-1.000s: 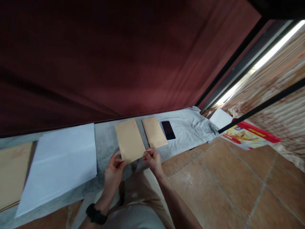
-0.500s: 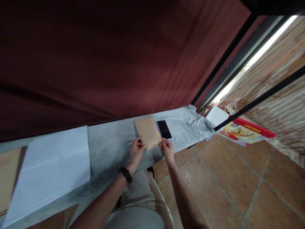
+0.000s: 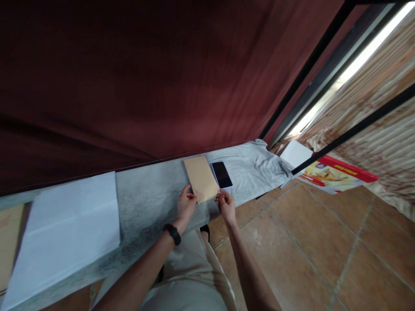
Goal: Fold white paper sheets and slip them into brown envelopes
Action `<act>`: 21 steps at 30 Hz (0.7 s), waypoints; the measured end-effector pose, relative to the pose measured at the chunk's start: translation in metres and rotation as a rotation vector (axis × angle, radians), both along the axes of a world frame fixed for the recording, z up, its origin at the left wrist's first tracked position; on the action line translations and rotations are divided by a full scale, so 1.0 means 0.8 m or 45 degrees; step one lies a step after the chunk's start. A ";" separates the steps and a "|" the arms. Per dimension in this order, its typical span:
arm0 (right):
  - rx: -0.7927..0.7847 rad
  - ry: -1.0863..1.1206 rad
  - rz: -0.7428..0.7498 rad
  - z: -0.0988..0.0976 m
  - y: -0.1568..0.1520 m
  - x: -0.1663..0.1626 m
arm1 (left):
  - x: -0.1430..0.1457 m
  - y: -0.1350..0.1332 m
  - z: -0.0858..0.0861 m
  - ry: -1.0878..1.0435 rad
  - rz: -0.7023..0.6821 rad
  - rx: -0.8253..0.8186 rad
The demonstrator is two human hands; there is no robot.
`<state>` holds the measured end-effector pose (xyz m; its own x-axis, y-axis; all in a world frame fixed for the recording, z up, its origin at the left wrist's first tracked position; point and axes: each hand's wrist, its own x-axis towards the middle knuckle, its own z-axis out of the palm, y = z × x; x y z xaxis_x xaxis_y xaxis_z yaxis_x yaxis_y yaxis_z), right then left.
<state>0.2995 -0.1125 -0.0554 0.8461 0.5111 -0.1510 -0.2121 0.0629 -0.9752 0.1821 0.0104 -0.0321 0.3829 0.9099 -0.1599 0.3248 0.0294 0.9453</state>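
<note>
A brown paper envelope [image 3: 201, 179] lies on the grey cloth-covered bench [image 3: 145, 190] in front of me. My left hand [image 3: 186, 205] pinches its near left corner between thumb and fingers. At the near right corner, my right hand [image 3: 226, 204] has its fingers closed on the envelope's edge. A dark-screened phone [image 3: 222, 175] with a pale case rests just right of the envelope, beyond my right hand. Whether the envelope is one sheet or several layers, I cannot tell.
To the left lies a stack of large white paper sheets [image 3: 71, 224], with brown paper [image 3: 9, 242] past it. A dark red curtain [image 3: 145, 86] hangs behind the bench. At right are a black metal bar [image 3: 356, 129], a colourful printed box [image 3: 337, 172] and tiled floor [image 3: 292, 250].
The envelope's near edge, which showed a second layer before, now looks even and flush. Both hands stay at its near corners. The view has shifted slightly.
</note>
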 end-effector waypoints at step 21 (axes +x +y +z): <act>-0.124 -0.106 0.038 -0.006 -0.006 0.000 | 0.004 0.000 -0.006 0.251 -0.173 0.133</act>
<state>0.2997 -0.1172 -0.0599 0.8425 0.5225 -0.1311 -0.1305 -0.0381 -0.9907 0.1856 0.0104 -0.0368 0.4736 0.8676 -0.1515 0.4972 -0.1214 0.8591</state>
